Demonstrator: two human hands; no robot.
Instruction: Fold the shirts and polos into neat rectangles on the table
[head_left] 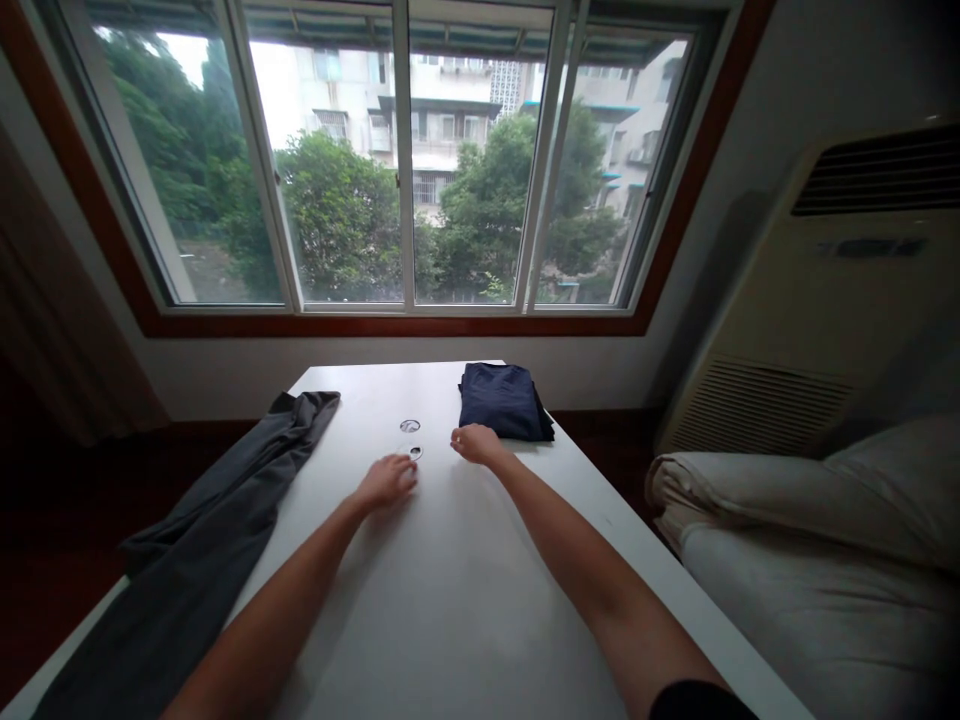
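My left hand (388, 482) hovers low over the middle of the white table (450, 600), its fingers loosely bent and apart, with nothing in them. It is close to the nearer of two small round fittings (415, 453) in the tabletop. My right hand (476, 443) is at the near left corner of a folded navy garment (499, 395). Its fingers are curled in and I see nothing held; whether it touches the cloth I cannot tell. Along the table's left edge lies a dark grey garment (225, 530), probably trousers, long and partly hanging over.
The farther round fitting (409, 426) lies beyond my hands. A window (405, 180) fills the wall past the table. At the right are a beige padded seat (795, 500) and a tall floor air conditioner (810, 300); a curtain (67, 320) hangs at the left.
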